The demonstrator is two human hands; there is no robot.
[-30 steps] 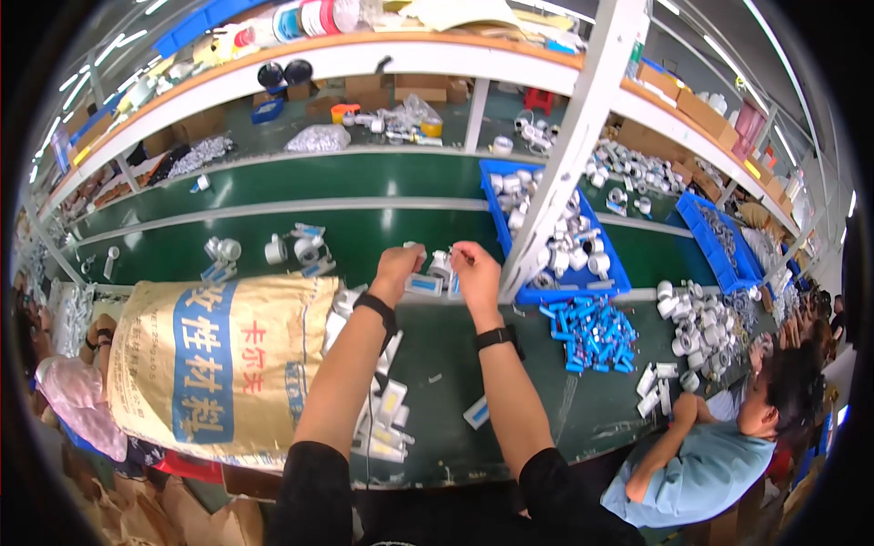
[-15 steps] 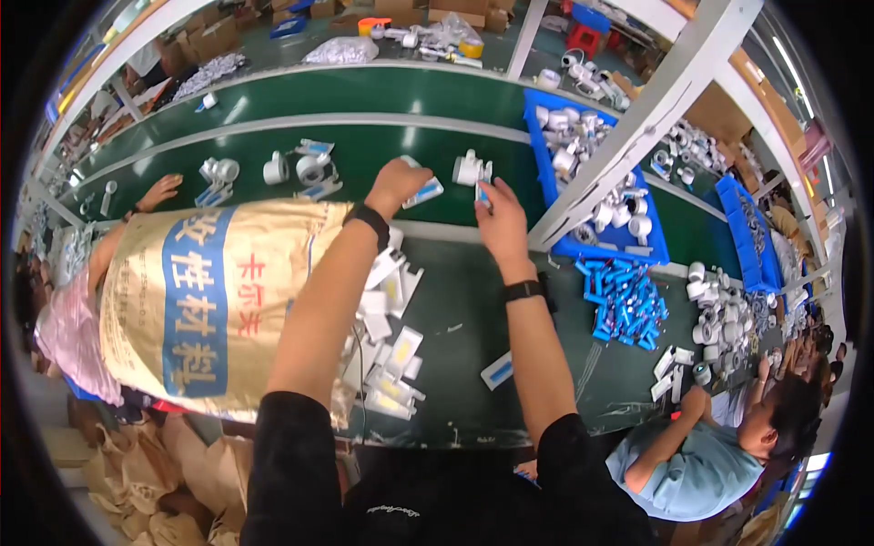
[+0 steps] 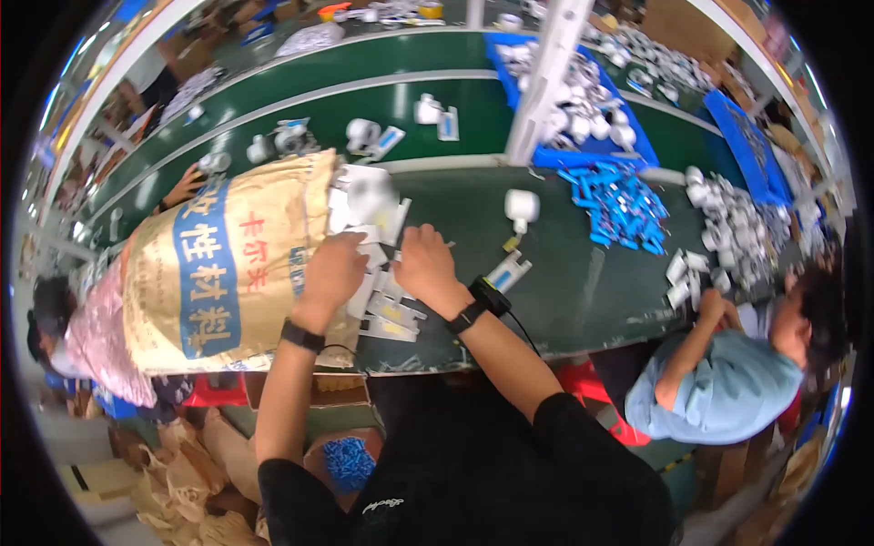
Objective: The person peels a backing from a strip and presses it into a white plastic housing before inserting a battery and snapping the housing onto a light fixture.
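Both my hands rest on a heap of white flat packets (image 3: 382,305) that spills from the mouth of a big yellow woven sack (image 3: 223,264) lying on the green table (image 3: 583,291). My left hand (image 3: 332,271) is at the sack's opening, fingers curled down among the packets. My right hand (image 3: 423,262) sits just beside it, knuckles up, a black band on the wrist. Its fingers are hidden, so a grip on any packet cannot be made out.
A white fitting (image 3: 522,206) and a loose packet (image 3: 508,271) lie right of my hands. Beyond are a pile of blue parts (image 3: 619,205), blue bins (image 3: 583,100), a white post (image 3: 544,82) and a green belt (image 3: 410,100). A seated person (image 3: 719,382) works right; another person (image 3: 100,337) left.
Both hands have pulled back from the belt's edge, where they held a small piece, down to the packet heap at the sack's mouth. My view has tilted downward.
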